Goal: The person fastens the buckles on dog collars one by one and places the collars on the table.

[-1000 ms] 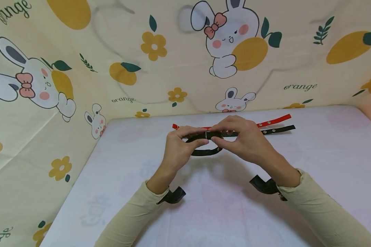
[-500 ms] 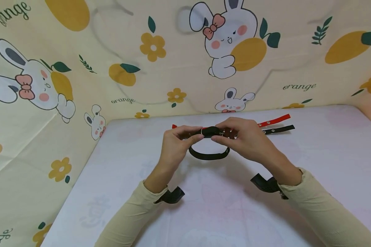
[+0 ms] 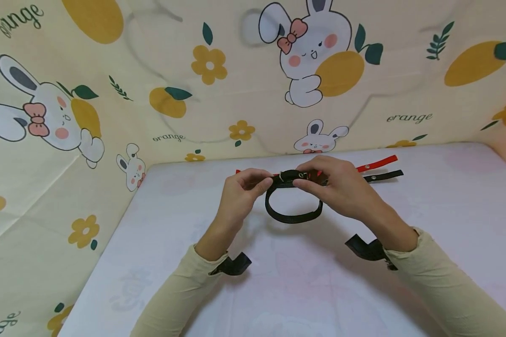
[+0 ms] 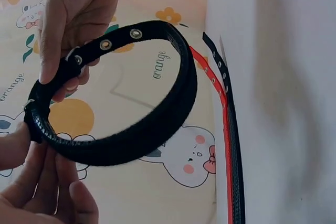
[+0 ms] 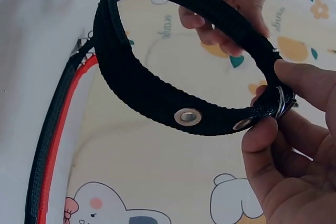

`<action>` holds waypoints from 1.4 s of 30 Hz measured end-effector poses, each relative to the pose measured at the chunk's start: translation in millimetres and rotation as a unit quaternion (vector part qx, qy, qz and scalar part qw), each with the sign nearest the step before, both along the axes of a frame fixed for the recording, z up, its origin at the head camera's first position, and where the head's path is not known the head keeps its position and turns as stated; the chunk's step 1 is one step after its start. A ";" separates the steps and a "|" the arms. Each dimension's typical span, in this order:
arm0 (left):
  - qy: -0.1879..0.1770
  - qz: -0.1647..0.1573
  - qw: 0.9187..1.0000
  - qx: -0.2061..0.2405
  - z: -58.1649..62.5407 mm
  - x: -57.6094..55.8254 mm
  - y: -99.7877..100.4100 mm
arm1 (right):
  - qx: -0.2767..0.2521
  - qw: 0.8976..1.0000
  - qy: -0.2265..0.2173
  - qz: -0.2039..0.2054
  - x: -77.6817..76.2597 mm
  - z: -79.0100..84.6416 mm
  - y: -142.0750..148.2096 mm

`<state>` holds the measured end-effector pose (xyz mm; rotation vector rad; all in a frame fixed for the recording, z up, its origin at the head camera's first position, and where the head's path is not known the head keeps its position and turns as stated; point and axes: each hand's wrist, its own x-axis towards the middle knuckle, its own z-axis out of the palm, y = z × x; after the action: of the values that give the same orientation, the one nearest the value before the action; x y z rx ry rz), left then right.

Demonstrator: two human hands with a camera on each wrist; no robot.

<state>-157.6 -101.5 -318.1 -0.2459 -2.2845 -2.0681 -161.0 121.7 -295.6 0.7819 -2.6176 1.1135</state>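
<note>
A black collar (image 3: 293, 218), closed into a loop, hangs between both hands above the table. Metal eyelets (image 4: 136, 33) line its band, and a metal ring (image 5: 280, 102) sits by the fastened part. My left hand (image 3: 238, 201) pinches the loop's upper left between thumb and fingers. On the other side, my right hand (image 3: 347, 192) pinches the band near the metal fittings, thumb in front. Its fingers partly cover the fastening in the head view. The right wrist view shows the right thumb and fingers (image 5: 260, 135) on either side of the band.
Behind the hands, a red strap (image 3: 377, 164) and a black strap (image 3: 383, 176), both with eyelets, lie side by side on the white table (image 3: 286, 281). The hands hide their middle parts. A rabbit-and-orange printed cloth (image 3: 219, 107) hangs at the back and left.
The hands have moved slightly apart from nearly touching. The collar's loop has come lower and shows rounder and wider, shifted a little right. The straps behind lie still.
</note>
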 end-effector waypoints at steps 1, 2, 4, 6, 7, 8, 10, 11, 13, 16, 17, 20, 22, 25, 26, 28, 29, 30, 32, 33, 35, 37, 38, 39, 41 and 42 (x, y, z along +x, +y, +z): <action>0.000 0.000 1.000 0.000 0.0 -0.4 -0.1 | 0.002 1.000 0.002 0.000 -0.4 0.6 0.4; 0.000 -0.002 1.000 0.002 -0.2 -0.9 -0.3 | 0.003 1.000 0.003 0.000 -0.6 1.1 0.9; 0.001 -0.013 1.000 0.005 -0.1 -1.3 -1.0 | 0.003 1.000 0.005 -0.002 -1.1 1.6 1.6; 0.011 -0.027 1.000 -0.002 -0.2 -1.4 -2.2 | -0.001 1.000 0.006 -0.003 -1.5 1.5 2.2; 0.021 -0.034 0.999 -0.014 -0.7 -1.9 -2.9 | -0.003 1.000 0.006 -0.004 -1.5 1.3 2.4; 0.035 -0.042 0.998 -0.030 -0.9 -2.0 -3.5 | -0.006 1.000 0.006 -0.005 -1.5 0.9 2.7; 0.067 -0.057 0.994 -0.065 -1.3 -2.3 -4.6 | -0.007 1.000 0.010 -0.006 -1.6 0.4 3.2; 0.081 -0.064 0.991 -0.079 -1.3 -2.1 -4.9 | -0.006 1.000 0.014 -0.006 -1.6 0.5 3.4; 0.106 -0.074 0.986 -0.102 -1.0 -1.7 -5.1 | -0.001 1.000 0.017 -0.009 -1.8 1.4 4.2; 0.116 -0.077 0.986 -0.095 -0.2 -1.2 -4.8 | 0.012 1.000 0.000 -0.015 -3.0 4.8 6.6; 0.115 -0.070 0.987 -0.088 0.2 -1.1 -4.9 | 0.018 1.000 -0.011 -0.018 -3.5 6.4 8.0; 0.110 -0.034 0.991 -0.068 0.8 -2.5 -6.3 | 0.027 0.998 -0.052 -0.023 -5.4 10.8 13.4; 0.101 -0.012 0.994 -0.051 0.7 -4.0 -7.6 | 0.026 0.997 -0.068 -0.022 -6.6 12.9 17.0; 0.088 0.007 0.996 -0.027 1.2 -4.9 -8.3 | 0.012 0.997 -0.079 -0.013 -7.8 14.2 19.7; 0.085 0.009 0.996 -0.017 1.3 -5.1 -8.2 | 0.009 0.997 -0.079 -0.009 -8.2 14.0 19.8; 0.076 0.014 0.997 0.000 1.8 -4.9 -7.8 | 0.006 0.997 -0.073 0.002 -8.6 13.3 19.7; 0.072 0.016 0.997 0.007 2.2 -4.7 -7.8 | 0.008 0.998 -0.069 0.008 -9.1 13.0 19.8; 0.068 0.017 0.997 0.014 2.4 -4.9 -8.0 | 0.010 0.998 -0.068 0.014 -9.2 12.9 20.3; 0.056 0.017 0.998 0.032 2.3 -6.0 -9.1 | 0.019 0.997 -0.061 0.034 -10.3 12.7 23.0; 0.049 0.016 0.998 0.040 2.3 -6.6 -9.8 | 0.026 0.997 -0.063 0.043 -10.5 13.0 25.1; 0.037 0.014 0.998 0.058 2.8 -7.9 -11.3 | 0.039 0.994 -0.073 0.065 -10.6 14.0 30.0; 0.026 0.012 0.997 0.073 3.9 -8.8 -12.9 | 0.050 0.991 -0.076 0.094 -10.8 15.0 34.1; 0.021 0.011 0.997 0.077 4.6 -9.0 -13.6 | 0.055 0.990 -0.078 0.105 -10.8 15.6 35.6; 0.018 0.011 0.997 0.080 5.3 -9.1 -14.3 | 0.061 0.989 -0.077 0.114 -10.7 16.2 36.6; 0.013 0.008 0.996 0.085 6.0 -9.3 -15.5 | 0.067 0.987 -0.068 0.127 -11.1 17.3 37.3; 0.012 0.005 0.996 0.087 6.4 -9.1 -15.8 | 0.069 0.987 -0.065 0.129 -11.4 17.8 36.9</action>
<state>-166.7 -117.4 -311.7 -0.2474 -2.0709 -2.2294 -172.4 158.6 -277.7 1.1426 -2.7857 1.0887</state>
